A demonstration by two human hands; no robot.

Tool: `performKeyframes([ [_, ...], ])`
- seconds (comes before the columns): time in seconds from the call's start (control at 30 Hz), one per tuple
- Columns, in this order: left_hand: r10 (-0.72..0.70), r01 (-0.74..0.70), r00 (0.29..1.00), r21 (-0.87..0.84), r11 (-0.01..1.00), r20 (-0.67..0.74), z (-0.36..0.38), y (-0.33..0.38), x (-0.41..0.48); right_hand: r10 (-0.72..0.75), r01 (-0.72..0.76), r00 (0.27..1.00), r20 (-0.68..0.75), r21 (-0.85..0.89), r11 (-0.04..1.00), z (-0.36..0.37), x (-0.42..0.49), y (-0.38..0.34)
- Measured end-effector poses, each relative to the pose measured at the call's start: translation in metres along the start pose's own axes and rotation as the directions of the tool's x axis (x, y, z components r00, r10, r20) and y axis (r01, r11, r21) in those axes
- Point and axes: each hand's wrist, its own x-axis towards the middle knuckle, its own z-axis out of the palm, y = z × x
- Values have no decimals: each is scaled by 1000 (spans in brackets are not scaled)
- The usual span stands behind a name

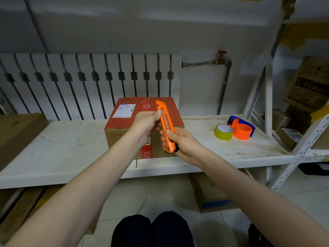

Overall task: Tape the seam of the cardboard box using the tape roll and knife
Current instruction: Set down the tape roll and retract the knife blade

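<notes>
Both hands raised in front of the cardboard box [142, 120], sharing an orange knife [165, 125] held nearly upright, tip tilted slightly away and to the left. Right hand [179, 143] wrapped around the lower handle, grip clamped on the knife, thumb lying along the slider channel. Left hand [147, 122] pinching the upper part of the knife body between thumb and fingertips, grip likewise closed on it. No blade discernible past the tip. Box resting on the white, scuffed worktop [67, 145], close to its front edge, red printed top with a white shipping label [125, 110] on the left half; top seam largely hidden behind the hands and knife. Off to the right on the same worktop, well apart from the box, a yellow-green tape roll [223, 132] lying flat, touching or just beside an orange and blue tape dispenser [243, 128]. Behind the worktop, a white radiator [89, 82] against the wall, with a pipe and red-handled valve [221, 57] at its right end. More cardboard boxes [308, 82] on the metal shelving at the far right.
</notes>
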Motion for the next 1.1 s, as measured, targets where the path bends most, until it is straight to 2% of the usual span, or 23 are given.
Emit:
performKeyframes([
  [0.13,-19,19,1000,-1,1000,-8,2,1,0,22,-30,997,77,105,994,-6,1,-1],
  [0.37,-42,43,999,20,999,-12,7,-2,5,26,-44,992,123,147,988,-18,6,3],
  [0.43,-49,49,999,13,999,-8,8,-4,7,26,-37,995,95,115,993,-19,7,5],
  [0.5,-56,56,998,-13,998,-19,10,-4,9,5,-5,999,37,-15,1000,-20,8,7],
  [0.57,-68,65,996,-47,997,-63,10,-4,14,-94,78,994,-49,-255,964,-21,6,11],
  [0.63,-74,66,991,-73,995,-109,11,-4,20,-291,156,942,-165,-552,819,-26,3,16],
  [0.7,-71,58,989,-97,994,-128,15,-4,25,-478,170,852,-216,-748,641,-33,1,20],
  [0.73,-66,53,990,-102,993,-125,18,-4,27,-528,164,823,-209,-803,573,-37,0,20],
  [0.8,-49,40,994,-95,995,-98,26,-5,29,-560,163,806,-191,-839,520,-46,1,18],
  [0.87,-31,29,998,-40,999,-55,34,-7,30,-571,172,799,-192,-836,521,-59,2,15],
  [0.93,48,-42,998,166,985,-29,39,-9,34,-567,127,776,-277,-811,571,-78,5,13],
  [0.97,122,-112,992,333,936,-11,40,-10,37,-547,85,757,-357,-777,624,-92,9,13],
  [1.0,196,-184,980,503,845,28,41,-12,40,-515,40,734,-442,-729,683,-108,13,14],
  [1.07,254,-278,955,752,597,152,43,-16,46,-447,-70,686,-574,-664,744,-147,27,23],
  [1.1,248,-310,945,821,480,212,44,-18,50,-429,-136,670,-606,-668,731,-167,34,30],
])
